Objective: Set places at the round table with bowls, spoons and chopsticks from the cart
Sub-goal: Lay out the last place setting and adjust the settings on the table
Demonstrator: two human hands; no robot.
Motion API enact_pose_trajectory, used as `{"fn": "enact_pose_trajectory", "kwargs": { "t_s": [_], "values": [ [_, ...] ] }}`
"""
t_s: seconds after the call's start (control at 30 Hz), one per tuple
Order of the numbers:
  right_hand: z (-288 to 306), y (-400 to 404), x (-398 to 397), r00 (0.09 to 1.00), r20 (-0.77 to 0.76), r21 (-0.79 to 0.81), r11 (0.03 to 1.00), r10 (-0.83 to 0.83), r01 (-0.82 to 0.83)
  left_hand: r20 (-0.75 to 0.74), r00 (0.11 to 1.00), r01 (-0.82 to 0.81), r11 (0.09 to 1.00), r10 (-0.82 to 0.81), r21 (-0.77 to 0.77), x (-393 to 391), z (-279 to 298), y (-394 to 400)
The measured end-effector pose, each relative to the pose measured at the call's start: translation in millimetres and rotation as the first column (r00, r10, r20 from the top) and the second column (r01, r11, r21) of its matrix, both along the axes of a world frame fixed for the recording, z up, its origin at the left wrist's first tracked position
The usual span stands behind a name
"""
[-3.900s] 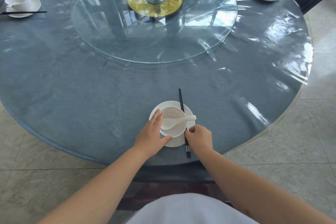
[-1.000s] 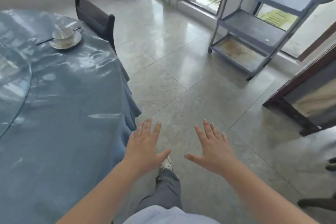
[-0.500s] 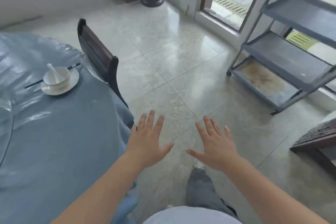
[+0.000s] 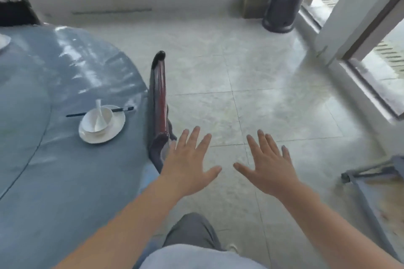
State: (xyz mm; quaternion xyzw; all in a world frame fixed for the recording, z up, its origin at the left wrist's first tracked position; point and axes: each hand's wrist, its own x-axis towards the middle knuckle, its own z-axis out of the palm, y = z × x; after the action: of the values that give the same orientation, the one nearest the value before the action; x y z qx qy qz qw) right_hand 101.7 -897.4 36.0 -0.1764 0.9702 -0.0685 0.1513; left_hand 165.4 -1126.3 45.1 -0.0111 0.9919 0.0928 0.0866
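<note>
Two hands, left hand (image 4: 189, 167) and right hand (image 4: 268, 167), held flat and spread, grasping nothing. Farther left on the round table (image 4: 54, 181): one saucer (image 4: 113, 130), one bowl (image 4: 91, 121), one spoon (image 4: 98, 116), chopsticks (image 4: 75, 114) across the far rim. One chair (image 4: 159, 98) beside.

Cart (image 4: 369, 183): cut by right edge, only a lower corner showing, blurred; second plate (image 4: 3, 42): cut by left edge; chopsticks (image 4: 96, 112): middle hidden behind bowl (image 4: 98, 118); chair (image 4: 158, 102): seat hidden under bench (image 4: 65, 181); whole view soft with motion blur.
</note>
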Motion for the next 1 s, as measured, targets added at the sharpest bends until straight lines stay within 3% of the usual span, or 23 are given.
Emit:
{"fn": "enact_pose_trajectory", "kwargs": {
  "t_s": [0.2, 0.3, 0.57, 0.77, 0.87, 1.0],
  "values": [
    [-0.4, -109.7, -152.3, 0.944, -0.062, -0.06, 0.943, 0.323, -0.326, -0.031, 0.941, -0.334, 0.941, 0.336, 0.048, -90.5, -15.2, -77.9],
    [-3.2, -169.2, -205.6, 0.896, -0.028, -0.043, 0.895, 0.443, -0.443, 0.016, 0.908, -0.419, 0.906, 0.419, 0.054, -124.7, -26.1, -114.7],
    [-8.7, -298.3, -304.8, 0.581, 0.015, -0.045, 0.582, 0.813, -0.812, 0.112, 0.753, -0.656, 0.752, 0.648, 0.058, -181.3, -39.1, -179.5],
    [-41.5, -426.1, -346.5, 0.127, 0.03, -0.031, 0.127, 0.992, -0.991, 0.144, 0.43, -0.902, 0.432, 0.891, 0.024, -188.8, -64.5, -221.3],
    [-56.1, -475.9, -356.9, -0.124, 0.055, 0.006, -0.124, 0.991, -0.992, 0.161, 0.208, -0.978, 0.205, 0.965, 0.035, -187.4, -74.0, -219.1],
    [-68.0, -520.7, -358.8, -0.352, 0.109, 0.006, -0.355, 0.93, -0.935, 0.16, -0.07, -0.994, -0.083, 0.985, 0.076, -188.4, -75.0, -205.4]
  ]
}}
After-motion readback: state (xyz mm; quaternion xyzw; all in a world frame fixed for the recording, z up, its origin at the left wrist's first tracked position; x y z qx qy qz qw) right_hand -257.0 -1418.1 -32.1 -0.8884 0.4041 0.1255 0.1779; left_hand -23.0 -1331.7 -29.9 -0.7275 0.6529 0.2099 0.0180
